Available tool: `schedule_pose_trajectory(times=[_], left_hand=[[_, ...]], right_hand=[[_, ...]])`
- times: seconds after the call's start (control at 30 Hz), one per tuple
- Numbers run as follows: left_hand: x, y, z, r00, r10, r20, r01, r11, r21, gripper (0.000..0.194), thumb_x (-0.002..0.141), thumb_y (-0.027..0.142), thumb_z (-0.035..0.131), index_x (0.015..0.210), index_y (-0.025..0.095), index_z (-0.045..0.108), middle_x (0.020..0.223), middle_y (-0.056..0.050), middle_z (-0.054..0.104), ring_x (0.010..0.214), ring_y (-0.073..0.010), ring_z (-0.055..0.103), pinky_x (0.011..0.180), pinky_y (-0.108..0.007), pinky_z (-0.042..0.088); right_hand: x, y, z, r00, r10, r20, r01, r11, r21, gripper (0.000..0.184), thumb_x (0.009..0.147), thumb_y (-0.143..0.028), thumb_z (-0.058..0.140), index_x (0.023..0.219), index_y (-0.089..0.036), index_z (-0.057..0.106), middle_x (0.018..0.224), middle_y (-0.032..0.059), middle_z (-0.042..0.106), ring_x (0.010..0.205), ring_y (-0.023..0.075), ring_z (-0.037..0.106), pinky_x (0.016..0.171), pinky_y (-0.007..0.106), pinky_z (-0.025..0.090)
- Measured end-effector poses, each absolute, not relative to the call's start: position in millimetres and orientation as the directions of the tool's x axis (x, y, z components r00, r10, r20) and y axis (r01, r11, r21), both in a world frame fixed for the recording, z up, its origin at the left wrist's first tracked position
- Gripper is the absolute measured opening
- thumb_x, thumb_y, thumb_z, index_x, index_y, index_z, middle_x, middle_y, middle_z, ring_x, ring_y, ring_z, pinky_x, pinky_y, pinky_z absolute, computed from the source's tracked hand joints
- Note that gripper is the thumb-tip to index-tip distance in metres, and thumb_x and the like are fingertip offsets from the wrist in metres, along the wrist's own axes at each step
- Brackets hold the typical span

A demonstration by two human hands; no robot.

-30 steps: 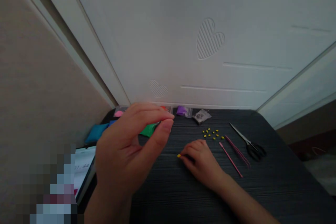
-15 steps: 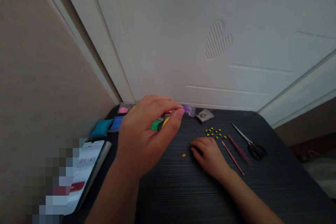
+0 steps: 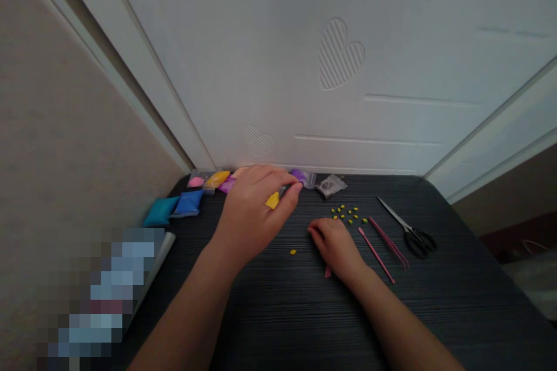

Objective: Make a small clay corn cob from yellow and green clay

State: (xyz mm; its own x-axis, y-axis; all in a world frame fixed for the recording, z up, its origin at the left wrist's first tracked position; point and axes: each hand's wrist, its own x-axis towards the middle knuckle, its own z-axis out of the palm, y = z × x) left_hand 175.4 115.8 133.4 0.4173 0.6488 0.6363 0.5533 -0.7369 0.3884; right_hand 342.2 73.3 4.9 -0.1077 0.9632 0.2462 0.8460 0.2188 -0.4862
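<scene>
My left hand (image 3: 256,214) hovers over the table, thumb and fingertips closed in a pinch; whatever is between them is too small to make out. My right hand (image 3: 337,243) rests low on the table with its fingers curled together. From under its palm pokes the end of a flat pink piece (image 3: 328,271); the rest is hidden. Left of that hand lies a single small yellow piece (image 3: 293,252). Just beyond it are several little yellow-and-dark-green pieces (image 3: 350,214). Behind my left hand a yellow packet (image 3: 272,200) partly shows.
Right of my hands lie a pink stick tool (image 3: 376,255), pink tweezers (image 3: 389,242) and black-handled scissors (image 3: 409,229). Along the back are clay packets: blue (image 3: 188,203), teal (image 3: 160,211), orange-yellow (image 3: 217,179), purple (image 3: 299,176) and a grey bag (image 3: 331,186). A blurred-out phone stands left.
The view has shifted slightly. My left hand is a little lower and farther from the camera, still pinched. The pink piece now shows beneath my right hand, which stays near the table.
</scene>
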Motion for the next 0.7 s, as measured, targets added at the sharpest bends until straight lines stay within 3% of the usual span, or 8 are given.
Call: schedule_pose_trajectory(times=[0.17, 0.33, 0.47, 0.7], left_hand=[[190.0, 134.4, 106.1, 0.421, 0.745, 0.518, 0.49, -0.667, 0.561, 0.018, 0.08, 0.028, 0.048, 0.081, 0.017, 0.061, 0.086, -0.003, 0.063, 0.085, -0.0151, 0.055, 0.081, -0.028, 0.039], [189.8, 145.9, 44.2, 0.401, 0.899, 0.175, 0.419, -0.35, 0.838, 0.026, 0.078, 0.038, 0.048, 0.081, 0.016, 0.063, 0.079, -0.003, 0.064, 0.074, -0.0156, 0.057, 0.067, -0.025, 0.042], [183.6, 142.9, 6.0, 0.31, 0.944, 0.117, 0.368, -0.233, 0.9, 0.026, 0.076, 0.038, 0.05, 0.078, 0.016, 0.063, 0.079, -0.004, 0.063, 0.076, -0.0172, 0.056, 0.071, -0.028, 0.042], [177.0, 145.2, -0.5, 0.334, 0.94, 0.074, 0.234, -0.159, 0.959, 0.024, 0.074, 0.036, 0.053, 0.077, 0.015, 0.063, 0.073, -0.004, 0.062, 0.07, -0.0152, 0.054, 0.066, -0.026, 0.042]], right_hand=[[349.3, 73.1, 6.3, 0.009, 0.952, 0.305, 0.66, 0.224, -0.717, 0.015, 0.081, -0.017, 0.044, 0.09, -0.018, 0.056, 0.087, 0.0043, 0.061, 0.083, 0.0157, 0.055, 0.075, 0.029, 0.043], [354.1, 74.6, 8.0, 0.111, 0.947, 0.302, 0.536, 0.199, -0.82, 0.021, 0.081, -0.017, 0.042, 0.097, -0.019, 0.055, 0.091, 0.0047, 0.059, 0.083, 0.0152, 0.055, 0.075, 0.03, 0.043], [353.8, 74.5, 11.0, 0.117, 0.955, 0.272, 0.496, 0.181, -0.849, 0.022, 0.084, -0.021, 0.039, 0.095, -0.02, 0.058, 0.09, 0.0039, 0.059, 0.086, 0.015, 0.054, 0.077, 0.029, 0.042], [347.2, 73.4, 8.5, 0.126, 0.984, 0.128, 0.41, 0.065, -0.91, 0.022, 0.078, -0.039, 0.051, 0.07, -0.019, 0.055, 0.064, -0.0023, 0.054, 0.06, 0.0116, 0.05, 0.057, 0.024, 0.039]])
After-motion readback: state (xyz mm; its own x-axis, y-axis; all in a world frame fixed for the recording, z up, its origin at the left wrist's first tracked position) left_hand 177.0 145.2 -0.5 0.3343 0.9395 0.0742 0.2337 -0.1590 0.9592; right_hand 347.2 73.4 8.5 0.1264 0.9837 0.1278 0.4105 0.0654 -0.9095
